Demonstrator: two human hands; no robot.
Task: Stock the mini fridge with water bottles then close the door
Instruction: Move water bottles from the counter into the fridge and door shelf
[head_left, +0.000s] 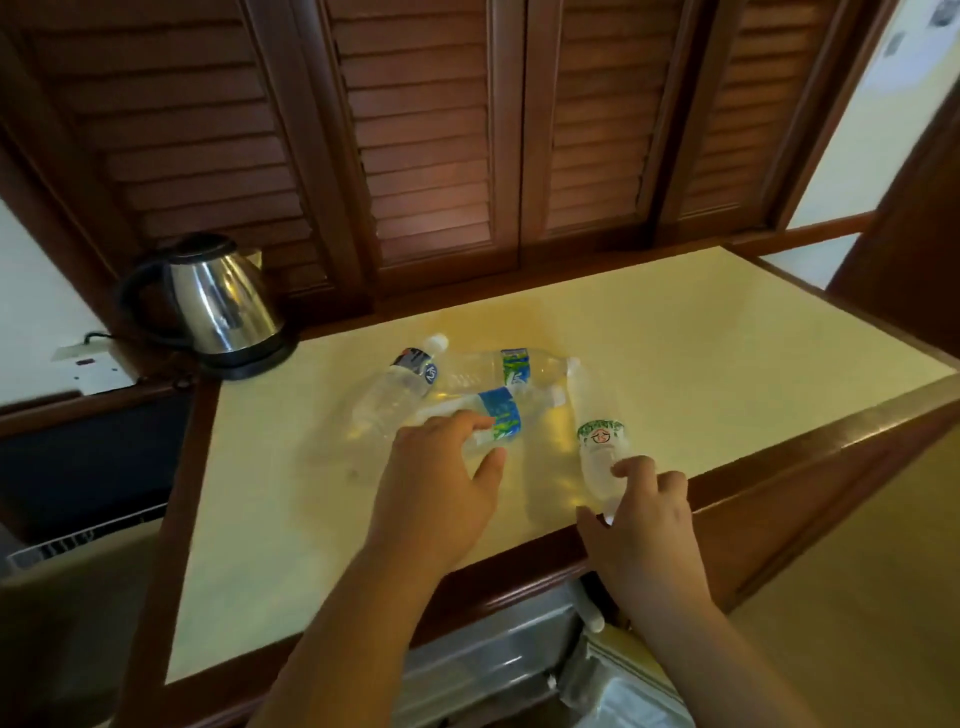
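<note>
Several clear water bottles lie on their sides on the cream countertop (675, 364). A dark-labelled bottle (395, 389) lies at the left, and a green-and-blue-labelled bottle (498, 366) lies behind. My left hand (441, 478) rests over a blue-labelled bottle (501, 413), fingers spread and curling around it. My right hand (644, 519) touches the base end of a green-labelled bottle (597, 441) near the front edge, fingers apart. Below the counter's front edge, the top of the mini fridge (493, 654) shows, with its door (618, 686) swung open at the right.
A steel electric kettle (218, 306) stands on its base at the counter's back left corner, next to a wall socket (88, 358). Louvred wooden doors (441, 130) rise behind the counter. A dark wooden rim (779, 457) edges the countertop.
</note>
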